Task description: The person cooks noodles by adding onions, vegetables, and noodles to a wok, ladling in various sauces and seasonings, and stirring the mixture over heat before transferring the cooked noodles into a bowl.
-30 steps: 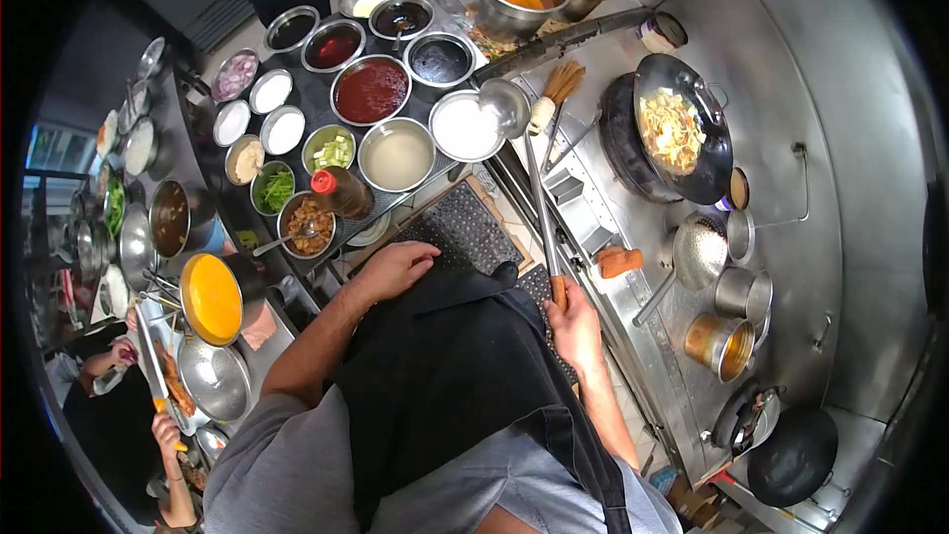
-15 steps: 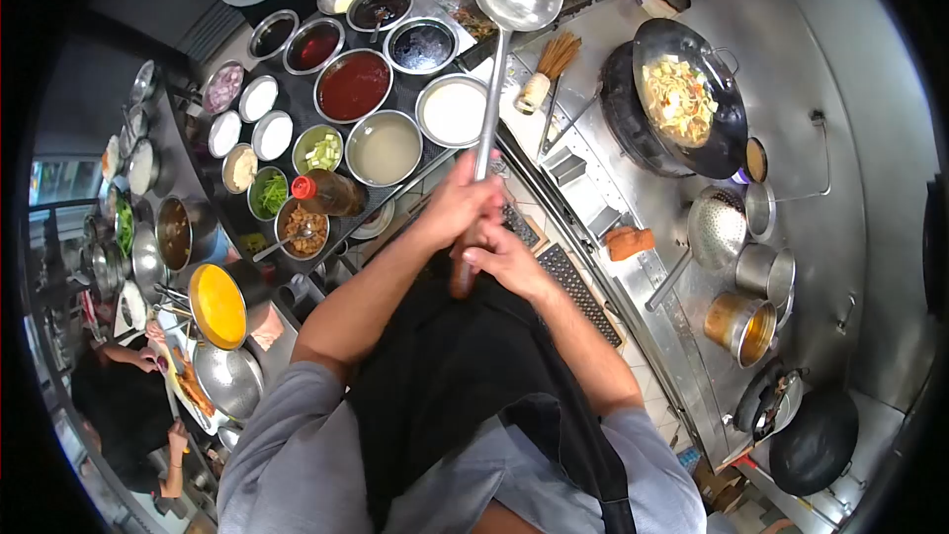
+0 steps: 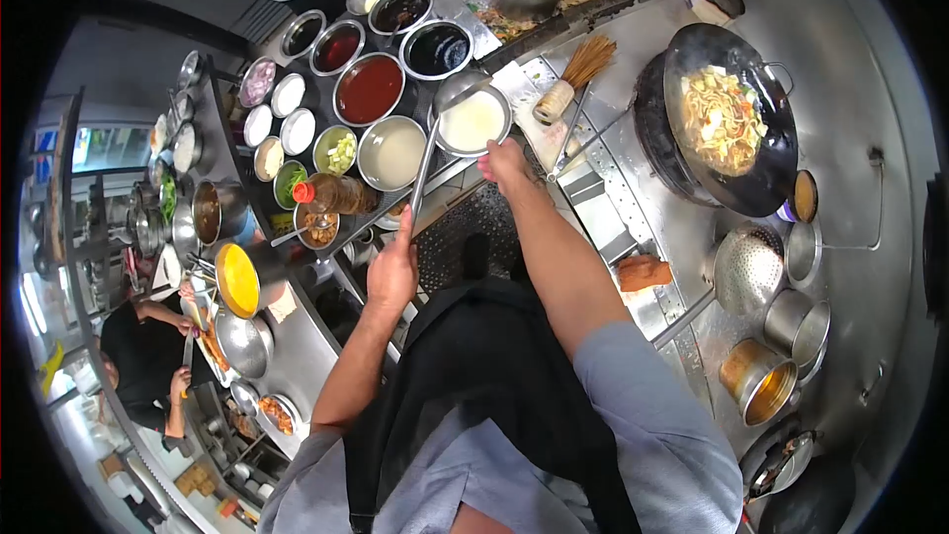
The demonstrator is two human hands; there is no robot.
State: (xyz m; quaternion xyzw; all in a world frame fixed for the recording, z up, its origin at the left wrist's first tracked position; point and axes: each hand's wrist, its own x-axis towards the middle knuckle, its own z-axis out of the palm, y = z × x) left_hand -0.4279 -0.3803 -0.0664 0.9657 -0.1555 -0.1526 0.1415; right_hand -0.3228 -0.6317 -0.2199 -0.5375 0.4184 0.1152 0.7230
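My left hand (image 3: 393, 272) is closed round the handle of a long metal ladle (image 3: 422, 178). The ladle's bowl is tilted over the far left rim of a bowl of whitish liquid (image 3: 472, 125). My right hand (image 3: 506, 164) is at the near rim of that same bowl, its fingers closed on the edge. Beside it stand a bowl of cloudy liquid (image 3: 391, 152), a bowl of red sauce (image 3: 369, 89) and a bowl of dark sauce (image 3: 436, 48). A red-capped bottle (image 3: 341, 194) lies near my left hand, tilted over the small bowls.
At the right a wok (image 3: 732, 119) holds noodles. A bamboo brush (image 3: 583, 69), an orange block (image 3: 644, 273), a perforated strainer (image 3: 748, 267) and metal pots (image 3: 759, 381) are on the stove counter. A co-worker (image 3: 148, 361) holds a knife at the lower left.
The ladle has passed from my right hand, through both hands, into my left. Its bowl has come down to the whitish liquid. My right hand has reached forward to the bowl's rim.
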